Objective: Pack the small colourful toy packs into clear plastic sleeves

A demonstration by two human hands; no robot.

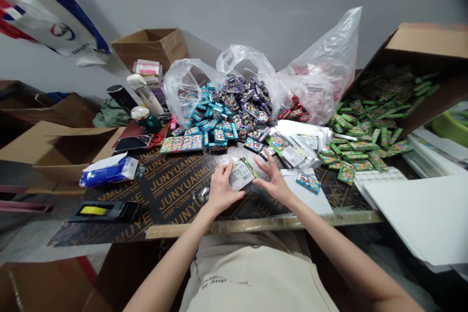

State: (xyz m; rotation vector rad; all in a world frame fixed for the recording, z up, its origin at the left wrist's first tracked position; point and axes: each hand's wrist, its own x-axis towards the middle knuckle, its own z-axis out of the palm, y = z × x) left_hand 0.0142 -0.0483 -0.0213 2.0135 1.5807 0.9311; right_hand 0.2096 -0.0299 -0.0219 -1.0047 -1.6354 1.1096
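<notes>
Between my hands lies a clear plastic packet [241, 175] with a printed grey-and-green card in it. My left hand [222, 189] is at the packet's left edge, its fingers curled over it and its thumb stretched along the near side. My right hand [273, 180] is just right of the packet, fingers spread, holding nothing. Beyond it lies a small blue printed box [253, 144]. A stack of similar packets [290, 148] sits behind my right hand. Another small blue box [308, 182] rests on a white sheet [310, 201] to the right.
Plastic bags spill blue boxes [212, 117], purple boxes [248, 97] and red boxes [295, 108] at the back. Green boxes [365, 122] pour from a tilted carton [431, 41] at right. At left are a phone [133, 143], a tape dispenser [104, 211] and a wipes pack [108, 169].
</notes>
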